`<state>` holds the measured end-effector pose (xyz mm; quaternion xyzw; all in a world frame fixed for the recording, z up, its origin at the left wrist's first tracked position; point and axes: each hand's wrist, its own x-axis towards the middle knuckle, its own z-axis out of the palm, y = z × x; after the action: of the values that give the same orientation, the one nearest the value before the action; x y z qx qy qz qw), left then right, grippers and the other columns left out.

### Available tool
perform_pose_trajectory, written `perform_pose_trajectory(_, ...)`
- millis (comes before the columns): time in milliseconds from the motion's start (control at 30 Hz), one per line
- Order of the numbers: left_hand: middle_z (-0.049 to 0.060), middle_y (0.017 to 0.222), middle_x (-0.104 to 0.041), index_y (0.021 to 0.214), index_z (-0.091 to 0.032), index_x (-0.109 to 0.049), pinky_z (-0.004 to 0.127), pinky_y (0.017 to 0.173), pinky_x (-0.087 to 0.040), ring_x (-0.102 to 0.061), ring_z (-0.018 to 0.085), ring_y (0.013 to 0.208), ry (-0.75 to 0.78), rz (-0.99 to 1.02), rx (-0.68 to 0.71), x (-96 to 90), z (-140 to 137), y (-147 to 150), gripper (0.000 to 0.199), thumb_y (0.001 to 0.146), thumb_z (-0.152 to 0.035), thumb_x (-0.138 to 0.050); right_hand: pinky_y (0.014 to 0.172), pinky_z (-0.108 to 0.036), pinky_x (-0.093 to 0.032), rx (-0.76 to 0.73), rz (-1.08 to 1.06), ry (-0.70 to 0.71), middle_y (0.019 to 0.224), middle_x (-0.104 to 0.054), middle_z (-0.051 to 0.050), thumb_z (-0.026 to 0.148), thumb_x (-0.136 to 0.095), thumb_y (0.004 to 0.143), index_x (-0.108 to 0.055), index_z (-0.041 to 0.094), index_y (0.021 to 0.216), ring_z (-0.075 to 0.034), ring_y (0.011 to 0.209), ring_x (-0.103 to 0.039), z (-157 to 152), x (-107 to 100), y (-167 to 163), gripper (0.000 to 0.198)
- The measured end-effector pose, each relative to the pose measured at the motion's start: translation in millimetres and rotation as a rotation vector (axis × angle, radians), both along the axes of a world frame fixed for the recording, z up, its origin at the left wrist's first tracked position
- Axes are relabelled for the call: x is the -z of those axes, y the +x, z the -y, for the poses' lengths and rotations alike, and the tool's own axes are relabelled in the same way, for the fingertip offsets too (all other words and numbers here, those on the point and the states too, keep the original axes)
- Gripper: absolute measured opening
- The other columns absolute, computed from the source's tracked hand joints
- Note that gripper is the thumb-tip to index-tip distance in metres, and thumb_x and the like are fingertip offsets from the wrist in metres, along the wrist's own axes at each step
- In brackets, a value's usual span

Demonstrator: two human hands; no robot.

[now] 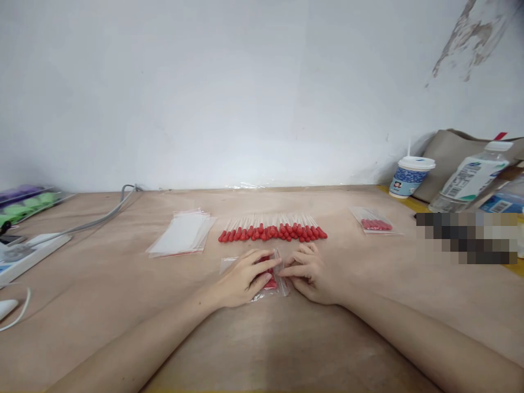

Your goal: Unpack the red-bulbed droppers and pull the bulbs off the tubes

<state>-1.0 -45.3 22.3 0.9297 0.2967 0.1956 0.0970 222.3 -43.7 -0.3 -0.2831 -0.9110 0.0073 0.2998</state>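
Note:
A clear zip bag (pixel 282 284) with red-tipped sticks in it lies flat on the table, its seal edge facing right. My left hand (pixel 249 278) rests across the bag, fingers stretched and apart, covering much of what is inside. At the seal edge, my right hand (pixel 309 275) has bent fingers closed on the bag's edge; its thumb is partly hidden. Just beyond both hands, a wide row of red-tipped sticks (pixel 272 232) lies with the red ends toward me.
Flat clear bags (pixel 180 232) are stacked left of the sticks. A filled bag (pixel 375 224) lies to the right. Farther right stand a paper cup (pixel 411 177) and a plastic bottle (pixel 470 177). A power strip (pixel 39 251) with a grey cable is at the left edge.

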Motion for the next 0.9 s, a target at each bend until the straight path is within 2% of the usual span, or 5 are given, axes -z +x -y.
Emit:
perform_pose_trajectory(133, 0.007, 0.126, -0.046, 0.126, -0.028, -0.044, 0.038, 0.095, -0.039, -0.044, 0.020, 0.115, 0.012, 0.015, 0.000, 2.3, -0.4, 0.4, 0.037, 0.090, -0.024, -0.038, 0.073, -0.033, -0.029, 0.008, -0.012, 0.090, 0.076, -0.060, 0.000, 0.021, -0.054, 0.080, -0.065, 0.028, 0.084, -0.014, 0.076, -0.047, -5.1, 1.4, -0.7, 0.014)
perform_pose_trajectory(233, 0.006, 0.126, -0.046, 0.126, -0.028, -0.044, 0.038, 0.096, -0.038, -0.043, 0.020, 0.115, 0.000, 0.019, 0.004, 3.2, -0.3, 0.8, 0.037, 0.090, -0.023, -0.038, 0.076, -0.035, -0.029, -0.005, 0.006, 0.124, 0.078, -0.061, 0.000, 0.019, -0.053, 0.079, -0.065, 0.028, 0.086, -0.015, 0.079, -0.048, -5.9, 0.4, -2.2, 0.016)
perform_pose_trajectory(567, 0.008, 0.126, -0.046, 0.126, -0.026, -0.045, 0.039, 0.096, -0.039, -0.044, 0.020, 0.115, -0.017, 0.014, 0.006, 3.3, -0.9, -1.5, 0.037, 0.091, -0.025, -0.037, 0.074, -0.036, -0.031, 0.011, -0.021, -0.032, 0.079, -0.058, 0.000, 0.012, -0.055, 0.062, -0.063, 0.024, 0.082, -0.016, 0.076, -0.047, -2.4, -1.2, 4.2, 0.025)
perform_pose_trajectory(767, 0.007, 0.128, -0.044, 0.127, -0.029, -0.043, 0.039, 0.096, -0.039, -0.043, 0.020, 0.116, -0.008, -0.004, 0.012, 2.6, -1.9, -2.6, 0.039, 0.090, -0.020, -0.035, 0.074, -0.035, -0.031, -0.015, 0.009, -0.018, 0.081, -0.058, 0.000, 0.008, -0.051, 0.069, -0.064, 0.029, 0.093, -0.016, 0.077, -0.047, -2.5, -0.3, 2.5, 0.035)
perform_pose_trajectory(900, 0.007, 0.127, -0.045, 0.119, -0.027, -0.052, 0.038, 0.096, -0.039, -0.044, 0.020, 0.114, 0.004, -0.028, 0.010, 0.1, -2.2, -2.4, 0.037, 0.090, -0.016, -0.033, 0.073, -0.035, -0.030, -0.027, -0.001, 0.012, 0.078, -0.057, -0.001, 0.012, -0.051, 0.074, -0.065, 0.030, 0.094, -0.016, 0.077, -0.046, -3.7, -0.6, 0.4, 0.030)
